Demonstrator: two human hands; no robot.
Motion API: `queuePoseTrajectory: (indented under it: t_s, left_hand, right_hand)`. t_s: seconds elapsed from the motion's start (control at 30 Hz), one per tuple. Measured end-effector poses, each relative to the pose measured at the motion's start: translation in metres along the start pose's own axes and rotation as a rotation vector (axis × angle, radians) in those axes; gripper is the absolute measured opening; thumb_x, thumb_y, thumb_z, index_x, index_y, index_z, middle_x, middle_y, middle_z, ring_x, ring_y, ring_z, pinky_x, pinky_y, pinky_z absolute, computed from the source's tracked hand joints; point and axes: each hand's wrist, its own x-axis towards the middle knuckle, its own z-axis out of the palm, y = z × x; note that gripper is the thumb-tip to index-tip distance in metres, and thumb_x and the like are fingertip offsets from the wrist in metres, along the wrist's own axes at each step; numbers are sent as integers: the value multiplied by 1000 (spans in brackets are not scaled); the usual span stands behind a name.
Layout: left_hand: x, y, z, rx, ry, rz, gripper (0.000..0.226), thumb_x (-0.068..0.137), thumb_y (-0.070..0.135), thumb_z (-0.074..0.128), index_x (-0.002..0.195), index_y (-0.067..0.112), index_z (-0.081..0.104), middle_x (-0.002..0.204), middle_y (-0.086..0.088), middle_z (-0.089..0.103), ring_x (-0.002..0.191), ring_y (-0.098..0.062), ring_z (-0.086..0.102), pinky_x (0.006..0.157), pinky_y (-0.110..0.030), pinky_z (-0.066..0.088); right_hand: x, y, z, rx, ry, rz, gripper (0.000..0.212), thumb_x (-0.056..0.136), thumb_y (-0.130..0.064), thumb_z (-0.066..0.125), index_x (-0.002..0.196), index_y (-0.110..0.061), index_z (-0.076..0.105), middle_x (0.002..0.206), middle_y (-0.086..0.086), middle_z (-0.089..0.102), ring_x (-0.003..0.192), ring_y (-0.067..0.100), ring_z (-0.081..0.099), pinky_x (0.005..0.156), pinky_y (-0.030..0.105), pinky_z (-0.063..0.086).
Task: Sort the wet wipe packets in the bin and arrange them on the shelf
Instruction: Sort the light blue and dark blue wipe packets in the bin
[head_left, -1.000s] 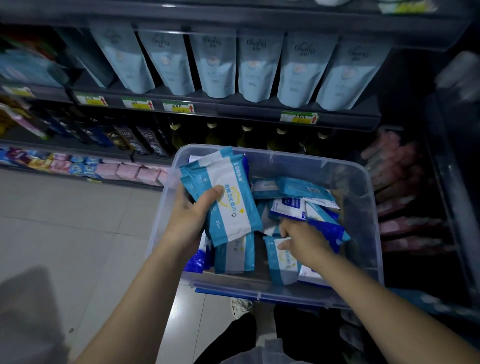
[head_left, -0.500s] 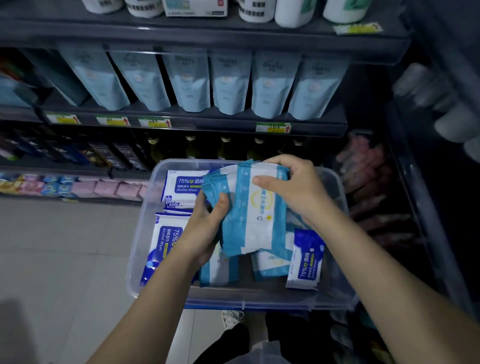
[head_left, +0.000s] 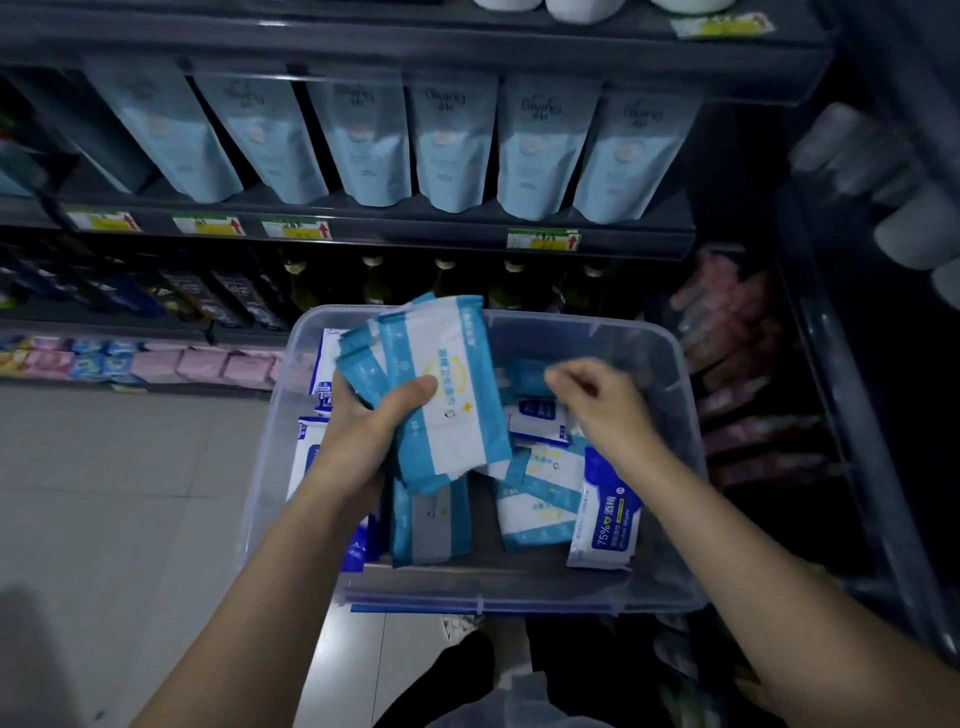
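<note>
A clear plastic bin (head_left: 670, 364) sits in front of me with wet wipe packets inside. My left hand (head_left: 363, 436) grips a stack of light-blue-and-white packets (head_left: 447, 384) above the bin's left half, thumb across the front. My right hand (head_left: 602, 405) hovers blurred over the bin's right side, fingers loosely bent and holding nothing. Under it lie more light-blue packets (head_left: 540, 499) and dark-blue 75% alcohol wipe packets (head_left: 608, 514). Other dark-blue packets (head_left: 306, 457) lie along the bin's left wall, partly hidden by my left arm.
Dark shelves (head_left: 363, 228) rise behind the bin: pale blue pouches (head_left: 452, 145) on one level, bottles (head_left: 447, 280) below, pink packs (head_left: 208, 364) at the lowest left. A side rack with reddish packs (head_left: 737, 364) stands right. Tiled floor (head_left: 104, 493) lies left.
My right hand has let go of the stack it was pressing against my left hand and moved right, over the bin. The left hand still holds the stack.
</note>
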Motion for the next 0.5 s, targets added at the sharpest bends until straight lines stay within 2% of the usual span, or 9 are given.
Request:
queuePoseTrajectory:
  t_s: [0.1,0.2,0.27,0.37,0.43,0.5]
  left_hand:
    - [2,6,-13,-16,43,48,72,68,22,73,132,15,42,120,-6,65,102,-24,67,76,-38,57]
    - [0,12,-18,-15,57,81,60,70,21,70,125,16,47,112,-4,69,98,-22,69,73,-36,57]
    - [1,14,-21,-22,91,84,59,69,21,70,122,18,46,108,0,70,94,-19,70,68,-32,57]
    - [1,19,-24,-16,117,81,77,62,27,77,130,17,41,117,-5,67,98,-21,69,72,-36,57]
    - [1,21,-28,-24,130,78,77,64,26,76,132,19,39,119,-5,66,99,-21,68,75,-38,58]
    - [0,23,-31,-33,134,74,80,63,27,76,133,19,39,118,-5,66,97,-21,69,72,-36,58]
  right_hand:
    - [-5,45,-3,-394,-20,43,28,83,-15,69,110,-9,65,113,7,62,106,22,58,94,36,47]
    - [-6,56,5,-539,-68,-17,55,81,-19,72,131,-12,51,133,6,47,126,23,41,105,33,35]
    - [-1,55,13,-604,-118,-75,64,84,-26,68,140,-13,40,140,3,39,132,21,32,109,31,30]
    - [10,51,24,-664,-100,-142,54,87,-28,65,135,-10,47,131,4,45,125,21,38,104,33,36]
    - [15,46,27,-676,-36,-207,44,86,-26,65,125,-8,56,119,7,50,116,24,43,98,35,40]
    - [20,40,29,-731,65,-307,39,85,-24,67,119,-7,60,113,10,52,110,29,47,93,38,41]
